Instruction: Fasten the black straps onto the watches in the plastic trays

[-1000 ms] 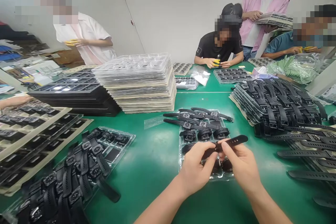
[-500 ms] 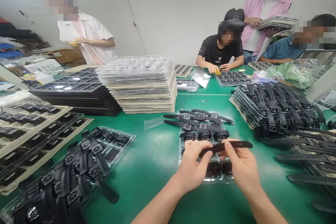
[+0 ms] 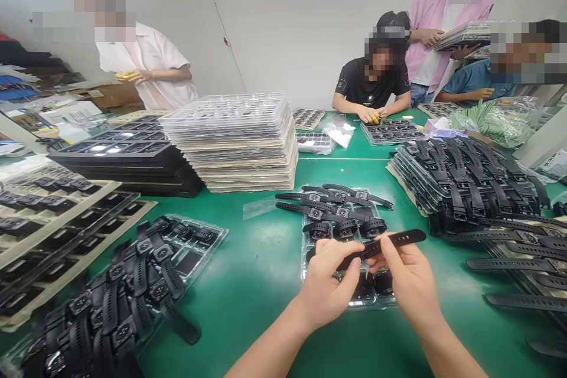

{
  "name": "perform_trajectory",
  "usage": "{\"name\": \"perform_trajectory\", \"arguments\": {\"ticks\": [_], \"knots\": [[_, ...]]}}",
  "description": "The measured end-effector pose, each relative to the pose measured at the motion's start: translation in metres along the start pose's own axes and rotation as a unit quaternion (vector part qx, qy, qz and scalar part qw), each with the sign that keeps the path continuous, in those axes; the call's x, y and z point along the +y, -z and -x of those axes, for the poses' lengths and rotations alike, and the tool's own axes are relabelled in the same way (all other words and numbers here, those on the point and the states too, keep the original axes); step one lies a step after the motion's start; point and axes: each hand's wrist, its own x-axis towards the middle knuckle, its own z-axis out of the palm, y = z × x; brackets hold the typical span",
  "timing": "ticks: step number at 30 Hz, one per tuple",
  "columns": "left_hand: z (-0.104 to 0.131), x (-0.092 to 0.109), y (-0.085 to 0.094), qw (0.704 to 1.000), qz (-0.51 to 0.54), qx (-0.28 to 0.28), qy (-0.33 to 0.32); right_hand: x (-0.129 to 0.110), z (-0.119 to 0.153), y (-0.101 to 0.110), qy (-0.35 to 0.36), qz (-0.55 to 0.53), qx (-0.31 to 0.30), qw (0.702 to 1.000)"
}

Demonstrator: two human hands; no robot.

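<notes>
A black watch strap (image 3: 404, 238) stretches between my two hands, its free end with holes pointing right. My left hand (image 3: 330, 283) is closed round the strap's left part and hides much of it. The thumb and fingers of my right hand (image 3: 410, 283) pinch it near the middle. Beneath my hands lies a clear plastic tray (image 3: 305, 251) on the green table (image 3: 248, 271). Several black watches (image 3: 342, 212) with straps spread out lie across its far part, and a row of watches with curled straps (image 3: 345, 228) sits just beyond my hands.
Watches heap on a clear tray (image 3: 217, 236) at left. Stacked trays (image 3: 248, 153) and black trays (image 3: 177, 174) stand behind. At right is a watch-covered tray stack (image 3: 411, 180). Across the table a person in black (image 3: 370, 88) works; other people are at the back left and right.
The strap has shifted slightly, its right end tilting up a little, and my left fingers have moved a little along it. Across the table, the person in black has brought both hands closer together.
</notes>
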Motion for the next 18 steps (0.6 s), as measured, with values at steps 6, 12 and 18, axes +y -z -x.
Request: {"name": "perform_trajectory", "arguments": {"ticks": [6, 12, 18], "knots": [[0.0004, -0.0013, -0.0016, 0.996, -0.061, -0.017, -0.057, -0.0010, 0.0006, -0.0023, 0.005, 0.006, 0.003, 1.000], [0.0015, -0.0020, -0.0021, 0.996, -0.067, -0.002, -0.064, 0.0036, 0.0008, -0.0016, 0.006, 0.015, 0.004, 1.000], [-0.0004, 0.0026, 0.0018, 0.989, 0.098, -0.016, 0.107, 0.0030, 0.0013, 0.0042, 0.160, 0.180, -0.112, 0.964]]}}
